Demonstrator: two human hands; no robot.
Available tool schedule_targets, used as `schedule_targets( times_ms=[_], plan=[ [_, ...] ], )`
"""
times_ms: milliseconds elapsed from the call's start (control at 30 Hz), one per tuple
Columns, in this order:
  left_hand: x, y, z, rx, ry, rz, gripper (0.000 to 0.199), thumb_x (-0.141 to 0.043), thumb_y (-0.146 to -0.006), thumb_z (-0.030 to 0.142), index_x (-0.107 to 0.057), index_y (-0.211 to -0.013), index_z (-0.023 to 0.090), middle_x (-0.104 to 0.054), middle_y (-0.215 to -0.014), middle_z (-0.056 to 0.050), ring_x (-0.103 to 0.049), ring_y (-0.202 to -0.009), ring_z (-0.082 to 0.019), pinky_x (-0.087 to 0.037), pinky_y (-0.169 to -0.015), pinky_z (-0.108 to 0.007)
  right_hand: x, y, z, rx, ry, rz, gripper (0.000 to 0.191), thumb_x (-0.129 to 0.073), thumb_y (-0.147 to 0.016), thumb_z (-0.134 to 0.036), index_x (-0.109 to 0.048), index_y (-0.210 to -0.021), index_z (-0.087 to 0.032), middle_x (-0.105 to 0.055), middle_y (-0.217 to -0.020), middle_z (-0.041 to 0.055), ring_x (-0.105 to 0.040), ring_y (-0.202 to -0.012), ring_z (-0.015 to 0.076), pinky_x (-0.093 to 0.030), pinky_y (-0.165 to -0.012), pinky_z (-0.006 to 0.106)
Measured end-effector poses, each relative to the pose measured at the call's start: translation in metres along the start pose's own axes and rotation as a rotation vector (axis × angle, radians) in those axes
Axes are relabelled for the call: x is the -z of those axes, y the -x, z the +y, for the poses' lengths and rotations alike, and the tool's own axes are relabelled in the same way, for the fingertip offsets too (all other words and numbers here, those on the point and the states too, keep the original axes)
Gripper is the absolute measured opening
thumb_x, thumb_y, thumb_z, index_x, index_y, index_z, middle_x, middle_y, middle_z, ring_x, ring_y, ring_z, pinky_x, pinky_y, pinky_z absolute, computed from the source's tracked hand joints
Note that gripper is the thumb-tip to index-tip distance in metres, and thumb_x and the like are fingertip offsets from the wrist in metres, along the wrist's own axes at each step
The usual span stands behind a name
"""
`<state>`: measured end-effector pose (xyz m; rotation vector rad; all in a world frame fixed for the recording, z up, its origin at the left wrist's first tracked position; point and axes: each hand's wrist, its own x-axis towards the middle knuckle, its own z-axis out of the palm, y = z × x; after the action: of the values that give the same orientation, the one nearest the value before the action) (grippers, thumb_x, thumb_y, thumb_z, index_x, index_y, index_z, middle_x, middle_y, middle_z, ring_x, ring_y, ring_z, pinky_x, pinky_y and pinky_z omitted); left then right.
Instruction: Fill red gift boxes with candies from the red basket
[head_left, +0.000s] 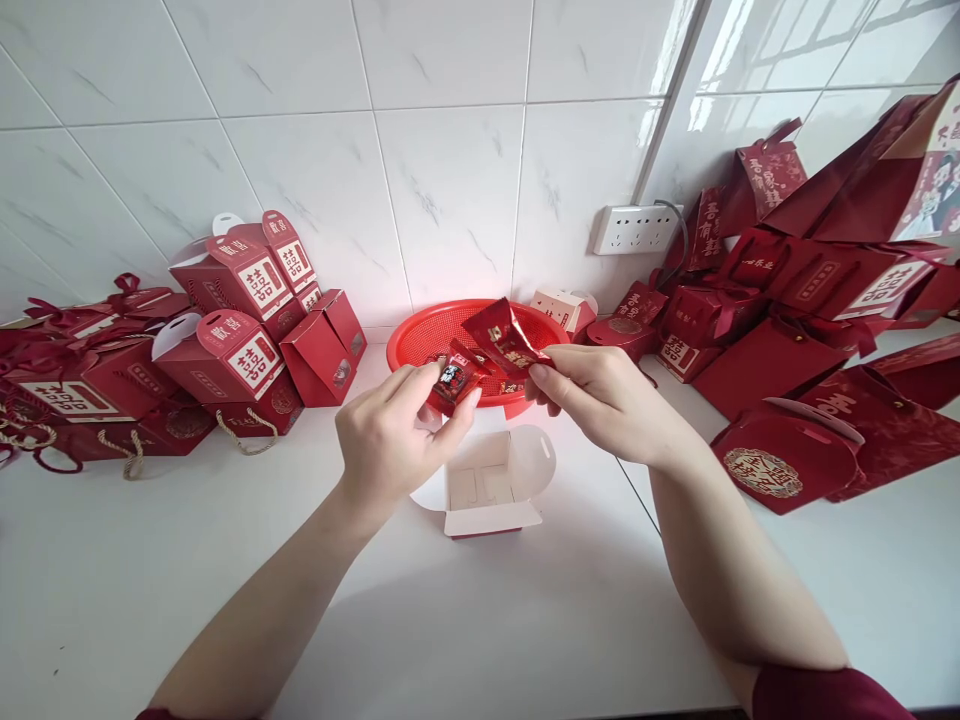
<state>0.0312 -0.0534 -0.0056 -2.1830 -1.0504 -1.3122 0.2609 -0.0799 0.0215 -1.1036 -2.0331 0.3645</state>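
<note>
Between the thumb and fingers of my left hand point(394, 430) is a small red candy packet point(455, 377) with a dark printed label. My right hand point(600, 395) pinches the end of a larger shiny red packet point(504, 335), which tilts up to the left. Both packets are held over the front of a red plastic basket point(409, 335) that has more small wrapped pieces inside, partly hidden by my hands. Below them an open box point(487, 480) with a white inside stands on the white table, its flaps spread; no packet shows in it.
Red gift boxes point(244, 365) with rope handles are stacked at the left. More red boxes and bags point(787, 455) crowd the right side. A white power strip point(637, 230) is fixed to the tiled wall, with a grey cable.
</note>
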Motion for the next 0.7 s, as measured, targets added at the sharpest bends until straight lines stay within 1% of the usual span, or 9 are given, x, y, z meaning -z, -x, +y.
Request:
schedule_targets(
  times_ms=[67,133,233,333,467,533,600,633,700],
  plan=[
    [0.0010,-0.0011,0.0000,-0.003,-0.003,0.002,0.025,-0.067,-0.081,0.037,-0.054,-0.068,0.020,-0.049,-0.052,0.004,-0.043,-0.047,-0.011,-0.032,-0.050,-0.027,0.0004,0.0005,0.0001,0.004,-0.026,-0.027,0.036,-0.040,-0.102,-0.031,-0.056,-0.073,-0.018,-0.057,-0.067,0.0007,-0.051,-0.060,0.0129,-0.034,-0.055,0.028],
    [0.0017,-0.0021,-0.0003,-0.017,-0.015,0.011,0.027,-0.067,-0.080,0.037,-0.053,-0.064,0.020,-0.050,-0.053,0.003,-0.043,-0.047,-0.011,-0.032,-0.050,-0.026,0.0008,0.0009,0.0001,0.012,-0.040,-0.038,0.038,-0.039,-0.103,-0.034,-0.056,-0.074,-0.018,-0.057,-0.066,0.0008,-0.050,-0.060,0.0127,-0.034,-0.055,0.028],
    [0.0017,-0.0025,-0.0015,-0.034,-0.038,0.011,0.023,-0.066,-0.080,0.036,-0.057,-0.065,0.020,-0.056,-0.055,0.002,-0.047,-0.049,-0.011,-0.035,-0.052,-0.026,0.0012,0.0011,-0.0001,0.025,-0.011,-0.047,0.037,-0.039,-0.103,-0.034,-0.055,-0.074,-0.018,-0.056,-0.066,0.0007,-0.050,-0.059,0.0126,-0.034,-0.055,0.028],
    [0.0008,-0.0018,-0.0024,-0.060,-0.041,0.010,0.022,-0.066,-0.079,0.035,-0.057,-0.065,0.021,-0.057,-0.055,0.003,-0.048,-0.050,-0.012,-0.037,-0.053,-0.027,0.0013,0.0010,-0.0004,0.032,0.022,-0.052,0.035,-0.040,-0.102,-0.031,-0.052,-0.071,-0.018,-0.055,-0.064,-0.0001,-0.049,-0.058,0.0120,-0.033,-0.055,0.028],
    [0.0003,-0.0008,0.0002,-0.094,0.006,0.024,0.015,-0.066,-0.076,0.032,-0.058,-0.069,0.021,-0.057,-0.057,0.003,-0.047,-0.052,-0.012,-0.035,-0.052,-0.027,0.0008,0.0012,-0.0003,0.040,0.022,-0.074,0.036,-0.041,-0.102,-0.032,-0.045,-0.068,-0.019,-0.053,-0.062,-0.0022,-0.046,-0.055,0.0100,-0.032,-0.052,0.026],
    [0.0013,-0.0008,0.0033,-0.073,0.044,0.014,0.016,-0.066,-0.075,0.032,-0.057,-0.068,0.021,-0.055,-0.057,0.003,-0.045,-0.052,-0.012,-0.034,-0.052,-0.027,0.0006,0.0012,-0.0001,0.058,0.020,-0.085,0.036,-0.042,-0.102,-0.031,-0.045,-0.068,-0.019,-0.052,-0.061,-0.0028,-0.044,-0.054,0.0096,-0.033,-0.052,0.026],
    [0.0034,-0.0017,0.0060,0.044,0.162,-0.033,0.018,-0.063,-0.077,0.033,-0.057,-0.067,0.020,-0.056,-0.058,0.002,-0.047,-0.053,-0.012,-0.034,-0.053,-0.027,0.0005,0.0008,0.0000,0.079,0.009,-0.082,0.035,-0.042,-0.101,-0.030,-0.045,-0.068,-0.019,-0.050,-0.062,-0.0028,-0.043,-0.054,0.0099,-0.034,-0.053,0.026],
    [0.0048,-0.0027,0.0068,0.148,0.289,-0.085,0.018,-0.060,-0.080,0.035,-0.058,-0.070,0.020,-0.058,-0.060,0.001,-0.050,-0.054,-0.013,-0.036,-0.053,-0.027,0.0005,0.0005,0.0000,0.093,0.001,-0.070,0.035,-0.043,-0.101,-0.029,-0.044,-0.068,-0.019,-0.049,-0.063,-0.0024,-0.043,-0.055,0.0101,-0.034,-0.054,0.026],
    [0.0078,-0.0062,0.0065,0.410,0.667,-0.247,0.022,-0.050,-0.086,0.038,-0.060,-0.081,0.019,-0.062,-0.064,-0.001,-0.056,-0.056,-0.015,-0.042,-0.054,-0.028,0.0007,-0.0003,0.0004,0.126,-0.013,-0.023,0.036,-0.043,-0.101,-0.030,-0.045,-0.067,-0.019,-0.046,-0.066,-0.0011,-0.043,-0.058,0.0110,-0.035,-0.055,0.026]
  ],
)
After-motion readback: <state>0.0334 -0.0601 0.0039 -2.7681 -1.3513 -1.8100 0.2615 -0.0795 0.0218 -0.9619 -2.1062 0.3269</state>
